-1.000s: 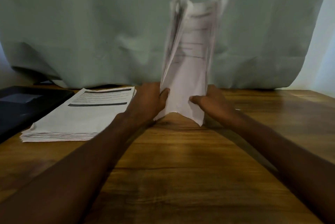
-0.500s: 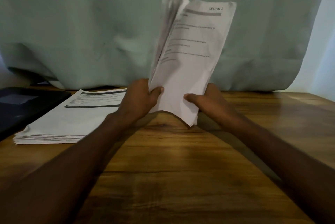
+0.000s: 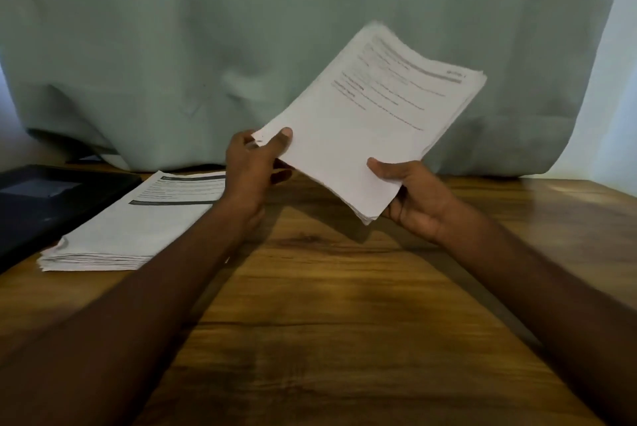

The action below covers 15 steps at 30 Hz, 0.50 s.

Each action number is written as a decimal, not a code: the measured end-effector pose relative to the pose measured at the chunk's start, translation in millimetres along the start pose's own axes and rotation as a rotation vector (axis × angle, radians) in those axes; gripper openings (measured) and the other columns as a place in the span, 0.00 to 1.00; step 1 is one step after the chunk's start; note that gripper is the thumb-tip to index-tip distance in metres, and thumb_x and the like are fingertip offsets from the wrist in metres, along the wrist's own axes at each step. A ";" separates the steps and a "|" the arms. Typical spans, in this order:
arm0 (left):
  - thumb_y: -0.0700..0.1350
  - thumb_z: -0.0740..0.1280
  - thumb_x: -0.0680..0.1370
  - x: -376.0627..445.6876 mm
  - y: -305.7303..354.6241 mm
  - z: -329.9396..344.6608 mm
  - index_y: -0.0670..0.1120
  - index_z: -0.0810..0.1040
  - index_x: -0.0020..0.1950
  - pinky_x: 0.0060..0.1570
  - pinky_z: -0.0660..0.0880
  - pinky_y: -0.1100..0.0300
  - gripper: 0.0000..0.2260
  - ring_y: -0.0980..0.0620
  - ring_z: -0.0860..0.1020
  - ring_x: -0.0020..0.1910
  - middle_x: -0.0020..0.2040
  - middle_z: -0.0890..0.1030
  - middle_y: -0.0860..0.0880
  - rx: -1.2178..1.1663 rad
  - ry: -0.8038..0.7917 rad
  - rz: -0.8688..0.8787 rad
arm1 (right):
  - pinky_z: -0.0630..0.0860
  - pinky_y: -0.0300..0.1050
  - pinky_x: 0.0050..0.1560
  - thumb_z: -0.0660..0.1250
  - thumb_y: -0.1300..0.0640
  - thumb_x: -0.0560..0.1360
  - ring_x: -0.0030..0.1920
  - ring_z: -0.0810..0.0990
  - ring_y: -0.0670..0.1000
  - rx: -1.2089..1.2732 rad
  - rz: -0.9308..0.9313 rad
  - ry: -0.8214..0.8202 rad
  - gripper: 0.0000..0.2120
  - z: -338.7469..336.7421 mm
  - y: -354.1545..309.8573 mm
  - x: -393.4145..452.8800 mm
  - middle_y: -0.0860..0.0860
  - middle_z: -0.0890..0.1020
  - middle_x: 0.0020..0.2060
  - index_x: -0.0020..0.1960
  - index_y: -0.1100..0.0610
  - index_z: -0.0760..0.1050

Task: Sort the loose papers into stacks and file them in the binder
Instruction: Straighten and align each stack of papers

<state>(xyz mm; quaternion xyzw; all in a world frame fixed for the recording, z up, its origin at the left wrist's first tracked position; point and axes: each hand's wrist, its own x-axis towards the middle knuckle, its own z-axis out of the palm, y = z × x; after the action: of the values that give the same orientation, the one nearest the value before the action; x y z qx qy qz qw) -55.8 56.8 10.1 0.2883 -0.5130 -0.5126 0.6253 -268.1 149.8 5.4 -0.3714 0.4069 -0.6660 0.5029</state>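
The table [image 3: 344,339] is brown wood with dark grain streaks running mostly left to right, and it fills the lower half of the view. At its far edge, toward 12 o'clock, a pale green cloth [image 3: 310,46] hangs down and meets the top. At about 10 o'clock a stack [image 3: 138,218] of printed white sheets lies flat on the wood, its top page showing dark header bars and lines of text. Just beside the stack, at 9 o'clock, lies a dark binder [image 3: 41,205], partly cut off by the left edge of view.
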 end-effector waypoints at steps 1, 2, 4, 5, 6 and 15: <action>0.50 0.75 0.77 -4.5 0.3 4.4 0.44 0.77 0.66 0.45 0.83 0.52 0.20 0.42 0.83 0.58 0.59 0.84 0.44 -0.134 -0.066 -0.072 | 0.82 0.57 0.56 0.72 0.63 0.74 0.60 0.83 0.57 0.028 0.013 -0.021 0.19 -0.3 0.4 0.0 0.56 0.85 0.59 0.64 0.58 0.77; 0.50 0.72 0.79 -10.8 1.0 10.4 0.44 0.77 0.67 0.49 0.83 0.51 0.19 0.43 0.83 0.59 0.59 0.85 0.44 -0.234 -0.139 -0.138 | 0.81 0.59 0.57 0.72 0.63 0.74 0.62 0.83 0.58 0.041 0.024 -0.031 0.21 0.2 2.3 0.0 0.57 0.84 0.60 0.66 0.57 0.77; 0.49 0.70 0.80 -21.9 -0.9 23.4 0.45 0.76 0.69 0.58 0.81 0.47 0.19 0.44 0.83 0.60 0.60 0.84 0.44 -0.338 -0.214 -0.220 | 0.82 0.58 0.55 0.72 0.62 0.75 0.62 0.82 0.58 0.025 0.045 -0.026 0.21 3.1 10.8 -0.2 0.57 0.84 0.61 0.67 0.58 0.76; 0.47 0.71 0.80 -25.6 -3.3 28.9 0.45 0.76 0.69 0.60 0.80 0.45 0.19 0.44 0.82 0.61 0.61 0.84 0.44 -0.366 -0.227 -0.232 | 0.83 0.56 0.53 0.72 0.62 0.76 0.61 0.83 0.58 0.007 0.050 -0.014 0.21 4.9 15.5 0.0 0.56 0.84 0.60 0.68 0.58 0.76; 0.45 0.71 0.80 -27.6 -7.0 33.1 0.45 0.76 0.69 0.61 0.79 0.44 0.18 0.43 0.82 0.61 0.61 0.84 0.44 -0.386 -0.227 -0.236 | 0.85 0.54 0.51 0.71 0.61 0.77 0.60 0.83 0.57 -0.004 0.049 -0.002 0.20 7.0 19.0 0.0 0.56 0.85 0.59 0.68 0.58 0.76; 0.38 0.72 0.78 -8.5 -0.7 16.0 0.47 0.80 0.56 0.45 0.82 0.58 0.09 0.53 0.85 0.47 0.48 0.85 0.49 -0.105 0.085 -0.025 | 0.83 0.53 0.55 0.75 0.61 0.74 0.59 0.84 0.57 -0.113 -0.099 -0.011 0.22 9.1 17.3 6.5 0.56 0.85 0.59 0.67 0.59 0.76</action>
<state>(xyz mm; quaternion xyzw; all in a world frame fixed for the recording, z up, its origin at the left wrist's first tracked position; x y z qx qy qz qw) -70.6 67.2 11.5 0.2827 -0.4547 -0.5340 0.6543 -254.9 139.1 -6.3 -0.4223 0.4225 -0.6639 0.4498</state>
